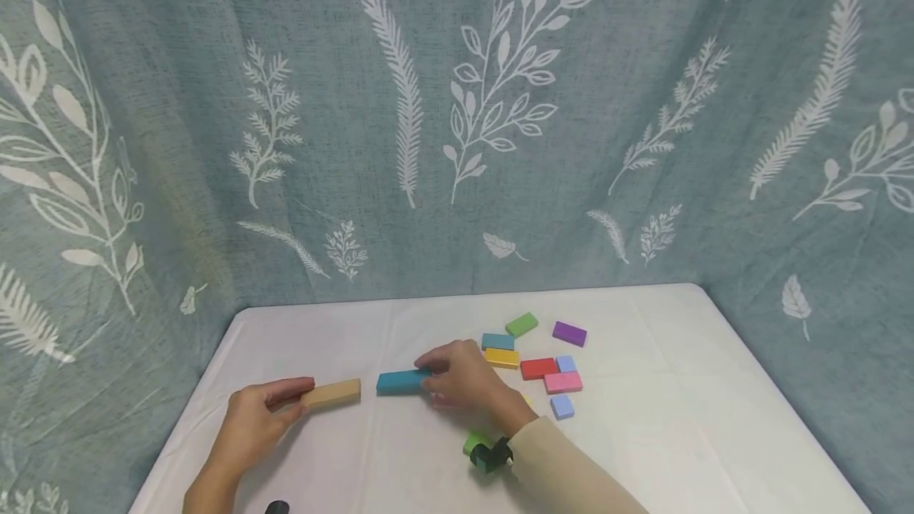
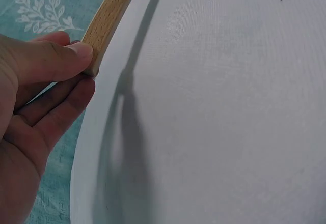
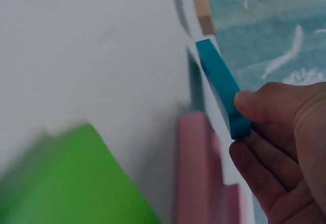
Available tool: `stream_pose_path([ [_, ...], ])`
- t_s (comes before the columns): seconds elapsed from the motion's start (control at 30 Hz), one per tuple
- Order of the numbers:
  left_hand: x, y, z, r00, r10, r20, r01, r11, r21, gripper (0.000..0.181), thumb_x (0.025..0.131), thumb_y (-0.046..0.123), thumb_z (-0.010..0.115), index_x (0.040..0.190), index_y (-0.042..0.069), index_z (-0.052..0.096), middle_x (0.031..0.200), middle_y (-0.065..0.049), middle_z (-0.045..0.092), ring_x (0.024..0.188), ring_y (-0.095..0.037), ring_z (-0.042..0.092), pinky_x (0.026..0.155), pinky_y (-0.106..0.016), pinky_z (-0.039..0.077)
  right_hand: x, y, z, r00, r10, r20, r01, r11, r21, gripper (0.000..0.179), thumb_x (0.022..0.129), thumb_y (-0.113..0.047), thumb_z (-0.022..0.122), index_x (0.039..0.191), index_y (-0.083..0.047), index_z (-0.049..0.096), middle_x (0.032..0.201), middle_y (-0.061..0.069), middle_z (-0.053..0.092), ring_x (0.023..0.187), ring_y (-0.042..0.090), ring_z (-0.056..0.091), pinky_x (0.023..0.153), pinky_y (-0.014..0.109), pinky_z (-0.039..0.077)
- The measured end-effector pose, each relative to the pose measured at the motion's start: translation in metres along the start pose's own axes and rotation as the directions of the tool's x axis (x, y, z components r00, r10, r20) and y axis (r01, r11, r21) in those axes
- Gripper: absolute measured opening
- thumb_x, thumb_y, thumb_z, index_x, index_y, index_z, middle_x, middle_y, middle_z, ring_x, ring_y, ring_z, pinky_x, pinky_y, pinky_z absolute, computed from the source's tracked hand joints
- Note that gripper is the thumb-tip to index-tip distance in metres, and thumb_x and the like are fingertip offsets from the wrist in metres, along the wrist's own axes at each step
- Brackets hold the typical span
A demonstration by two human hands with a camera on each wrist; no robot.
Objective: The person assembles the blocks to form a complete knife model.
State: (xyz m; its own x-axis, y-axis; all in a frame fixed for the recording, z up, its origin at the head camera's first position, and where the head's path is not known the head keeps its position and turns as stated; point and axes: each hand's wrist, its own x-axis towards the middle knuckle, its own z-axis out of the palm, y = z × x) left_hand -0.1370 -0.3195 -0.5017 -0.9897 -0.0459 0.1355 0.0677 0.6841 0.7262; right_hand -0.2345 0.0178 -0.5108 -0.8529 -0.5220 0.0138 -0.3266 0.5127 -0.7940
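My left hand (image 1: 253,423) pinches one end of a natural wooden block (image 1: 334,394) between thumb and fingers, at the left of the table. In the left wrist view that wooden block (image 2: 111,23) stands off the cloth, its shadow apart from it. With thumb and fingers my right hand (image 1: 467,379) grips the right end of a teal block (image 1: 402,382). The two blocks point at each other end to end, a small gap between them. In the right wrist view the teal block (image 3: 221,84) is raised over the table, the wooden block (image 3: 201,7) beyond it.
Right of my right hand lie several loose blocks: yellow (image 1: 502,358), red (image 1: 539,369), pink (image 1: 563,382), purple (image 1: 569,333) and green (image 1: 522,324). A bright green block (image 3: 81,183) sits under the right wrist. A patterned curtain (image 1: 457,141) hangs behind the white table (image 1: 643,435).
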Motion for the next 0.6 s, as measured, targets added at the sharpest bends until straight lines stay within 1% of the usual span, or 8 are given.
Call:
stream_pose_path([
  [0.07,0.0,-0.001,0.0,1.0,-0.006,0.002,0.006,1.0,-0.007,0.033,0.089,-0.005,0.084,0.121,-0.002,0.081,0.122,-0.017,0.082,0.108,-0.02,0.082,0.085,-0.006,0.058,-0.001,0.001,0.007,1.0,0.0,0.005,0.0,1.0,-0.018,0.029,0.096,-0.012,0.083,0.124,-0.018,0.084,0.123,-0.007,0.082,0.115,0.007,0.072,0.105,0.033,0.064],
  [0.17,0.0,-0.001,0.0,1.0,-0.017,0.005,0.017,1.0,-0.015,0.033,0.089,-0.005,0.084,0.122,-0.003,0.08,0.123,-0.017,0.081,0.109,-0.02,0.082,0.085,-0.004,0.057,-0.004,0.002,0.012,1.0,0.005,0.003,-0.005,0.999,-0.05,0.031,0.094,-0.01,0.084,0.123,-0.02,0.084,0.122,-0.01,0.081,0.119,0.009,0.069,0.111,0.039,0.06],
  [0.27,0.001,0.0,0.002,1.0,-0.024,0.003,0.024,0.999,-0.026,0.034,0.089,-0.006,0.084,0.123,-0.003,0.08,0.123,-0.018,0.081,0.109,-0.017,0.082,0.084,-0.004,0.057,-0.008,0.002,0.013,1.0,0.018,0.006,-0.018,0.998,-0.065,0.032,0.094,-0.01,0.084,0.125,-0.022,0.083,0.124,-0.012,0.08,0.125,0.012,0.067,0.116,0.045,0.057],
  [0.33,0.002,0.002,0.005,1.0,-0.02,0.002,0.02,0.999,-0.037,0.034,0.089,-0.008,0.083,0.122,-0.004,0.08,0.123,-0.019,0.081,0.109,-0.016,0.081,0.085,-0.005,0.058,-0.011,0.003,0.013,1.0,0.01,0.007,-0.009,0.997,-0.075,0.033,0.095,-0.011,0.083,0.126,-0.023,0.082,0.126,-0.014,0.079,0.127,0.012,0.066,0.117,0.045,0.056],
  [0.4,0.003,0.005,0.009,1.0,-0.02,0.009,0.021,0.998,-0.057,0.034,0.089,-0.008,0.083,0.122,-0.005,0.079,0.123,-0.02,0.081,0.11,-0.02,0.081,0.086,-0.007,0.06,-0.015,0.006,0.011,1.0,-0.014,0.003,0.014,0.995,-0.095,0.033,0.096,-0.012,0.082,0.128,-0.022,0.082,0.127,-0.014,0.079,0.127,0.01,0.067,0.116,0.043,0.057],
  [0.5,0.006,0.01,0.016,1.0,-0.012,0.02,0.013,0.997,-0.076,0.033,0.09,-0.008,0.083,0.122,-0.006,0.079,0.124,-0.021,0.08,0.114,-0.031,0.081,0.087,-0.012,0.062,-0.021,0.013,0.008,0.998,-0.055,-0.016,0.053,0.991,-0.119,0.033,0.096,-0.011,0.082,0.128,-0.021,0.081,0.126,-0.012,0.08,0.125,0.007,0.069,0.114,0.038,0.059],
  [0.6,0.008,0.014,0.024,1.0,-0.006,0.028,0.008,0.996,-0.087,0.033,0.089,-0.008,0.083,0.122,-0.005,0.079,0.124,-0.02,0.081,0.116,-0.035,0.079,0.09,-0.016,0.064,-0.028,0.022,0.004,0.997,-0.069,-0.04,0.063,0.99,-0.13,0.033,0.096,-0.011,0.081,0.127,-0.021,0.082,0.125,-0.012,0.08,0.122,0.006,0.07,0.113,0.038,0.06],
])
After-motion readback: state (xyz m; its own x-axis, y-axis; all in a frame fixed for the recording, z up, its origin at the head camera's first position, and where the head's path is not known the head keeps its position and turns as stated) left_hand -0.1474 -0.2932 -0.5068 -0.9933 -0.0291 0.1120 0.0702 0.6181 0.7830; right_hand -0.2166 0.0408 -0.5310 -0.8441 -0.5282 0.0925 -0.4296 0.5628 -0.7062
